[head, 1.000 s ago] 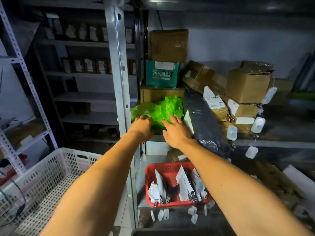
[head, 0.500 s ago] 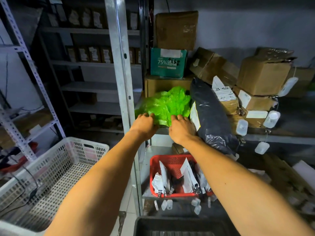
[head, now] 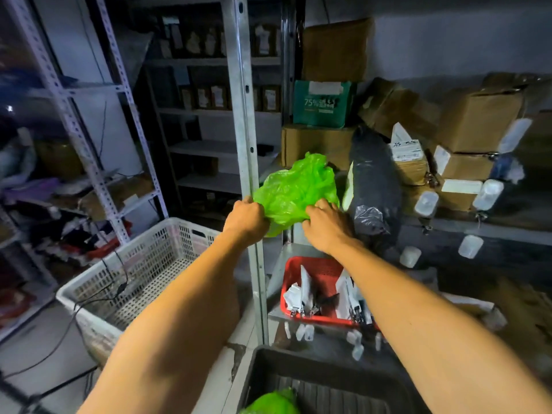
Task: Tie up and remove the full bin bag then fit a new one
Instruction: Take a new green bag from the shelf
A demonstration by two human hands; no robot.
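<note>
Bin (head: 328,383), dark and ribbed inside, sits nearest at the bottom edge, with a lump of green plastic (head: 273,403) showing at its near rim; whether that is the old bag or a liner cannot be told. Both bare forearms reach forward and up from there, roughly parallel, toward a metal shelf (head: 493,231). Left hand (head: 246,218) is clenched on the left edge of a crumpled green bin bag (head: 294,189), knuckles up. Right hand (head: 325,225) lies palm down on the bag's right lower side, fingers (head: 321,206) curled into the plastic. Two grips on opposite edges likely serve to lift the bag from the shelf and spread it open. Beside it leans a black bag (head: 373,189); cardboard boxes (head: 478,124) are stacked behind.
</note>
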